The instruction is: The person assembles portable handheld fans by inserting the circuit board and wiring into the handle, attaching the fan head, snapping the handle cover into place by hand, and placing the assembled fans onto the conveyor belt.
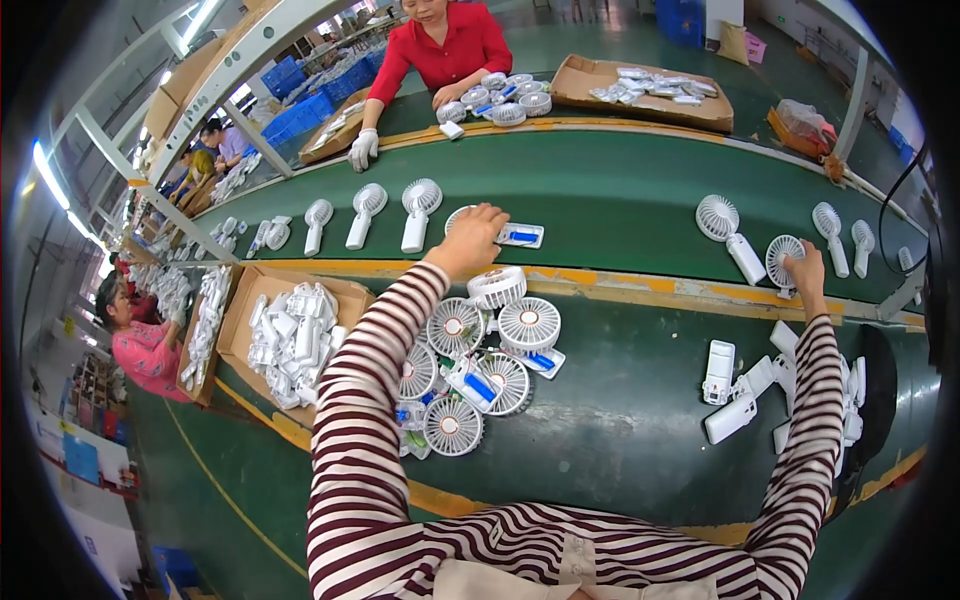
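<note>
My left hand (470, 240) reaches over the green conveyor belt (600, 180) and grips a white handheld fan by its round head. That fan's open handle (524, 236) points right and shows a blue battery; my fingers hide most of the head. Far to the right, my right hand (805, 268) holds another fan (783, 258) by the edge of its round grille, at the belt's near side. Between my arms, a pile of fan heads (453, 426) lies on the green table, several with open handles and blue batteries.
Finished-looking fans (421, 205) stand in a row along the belt. A cardboard box (240, 330) of white casings sits left; loose casing pieces (730, 418) lie by my right forearm. Opposite, a person in red (440, 50) works beside more fans and a carton (640, 112).
</note>
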A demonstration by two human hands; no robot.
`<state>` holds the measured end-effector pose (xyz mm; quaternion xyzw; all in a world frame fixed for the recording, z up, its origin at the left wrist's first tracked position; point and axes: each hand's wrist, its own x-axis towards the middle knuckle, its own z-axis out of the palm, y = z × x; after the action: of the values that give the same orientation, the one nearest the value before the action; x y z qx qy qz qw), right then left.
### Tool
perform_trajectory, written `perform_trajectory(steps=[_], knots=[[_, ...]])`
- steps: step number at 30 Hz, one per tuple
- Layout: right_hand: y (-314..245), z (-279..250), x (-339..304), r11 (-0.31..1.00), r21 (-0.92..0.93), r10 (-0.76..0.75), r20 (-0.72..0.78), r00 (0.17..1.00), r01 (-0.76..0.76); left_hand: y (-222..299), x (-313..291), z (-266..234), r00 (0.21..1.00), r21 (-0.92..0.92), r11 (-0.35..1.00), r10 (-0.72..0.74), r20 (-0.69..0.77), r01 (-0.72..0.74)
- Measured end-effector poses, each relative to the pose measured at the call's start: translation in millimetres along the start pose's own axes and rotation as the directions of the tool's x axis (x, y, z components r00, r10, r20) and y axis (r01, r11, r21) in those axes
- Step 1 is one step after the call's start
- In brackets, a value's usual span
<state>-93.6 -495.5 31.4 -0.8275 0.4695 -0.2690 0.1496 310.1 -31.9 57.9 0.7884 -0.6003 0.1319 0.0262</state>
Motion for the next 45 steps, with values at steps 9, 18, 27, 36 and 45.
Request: perform_trajectory(steps=[9,18,27,36,45], knots=[[-139,-115,-141,0.626,0.777,0.051,-0.115,0.992,0.058,15,37,37,0.982,0.152,0.986,-0.093,0.166,0.067],[-183,-58,-274,0.341,0.871,-0.109,0.41,0.906,-0.353,11,6,7,0.975,-0.178,0.958,-0.219,0.039,0.223],[-178,-9,-308,0.308,0.826,-0.01,0.499,0.867,-0.472,-21,-81,-115,0.76,-0.786,0.493,-0.648,-0.046,0.373],[-156,7,-313,0.313,0.814,0.001,0.514,0.858,-0.489,16,-208,-140,0.506,-0.828,0.12,-0.836,0.214,0.547],[-145,-5,-314,0.331,0.818,0.033,0.488,0.872,-0.47,-1,-295,-78,0.465,-0.242,0.454,-0.885,-0.014,0.857]])
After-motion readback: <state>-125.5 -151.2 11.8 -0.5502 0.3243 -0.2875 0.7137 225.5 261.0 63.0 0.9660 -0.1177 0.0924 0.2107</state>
